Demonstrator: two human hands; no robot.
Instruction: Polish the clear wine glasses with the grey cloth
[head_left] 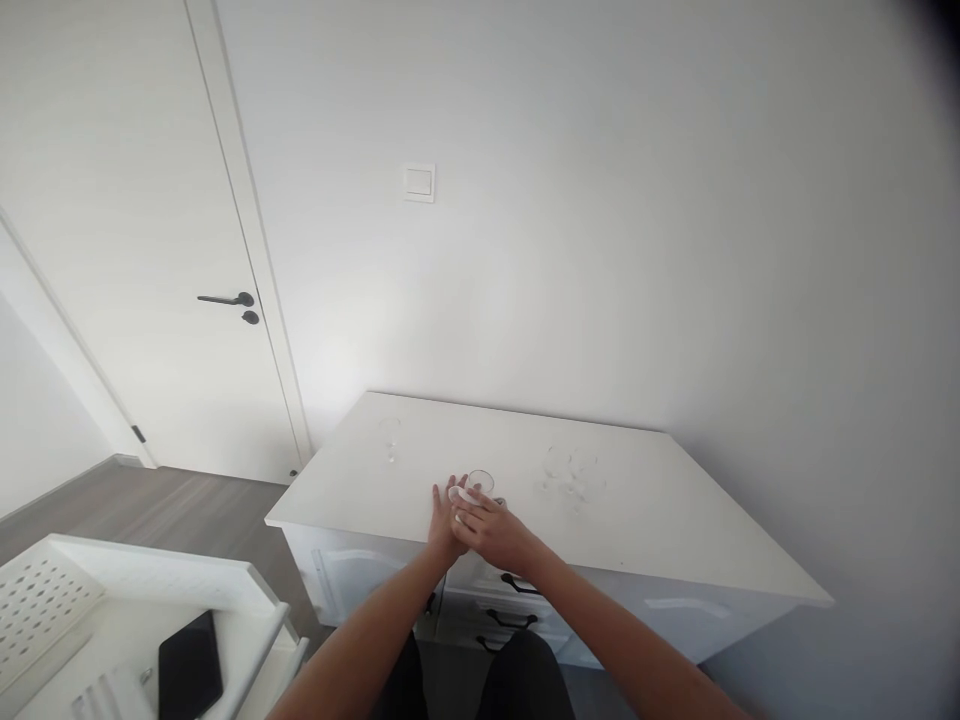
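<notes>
The left hand (444, 525) and right hand (491, 532) have their fingers grasping a white cloth (459, 494) at a clear glass (481, 474); other glasses (571, 468) stand rightward on the cabinet (660, 520).

Glass (481, 480) and white cloth (460, 494) partly hidden by right hand (493, 532), lower centre, other glasses (573, 472) too faint to count, door (127, 180) cropped upper left
</notes>
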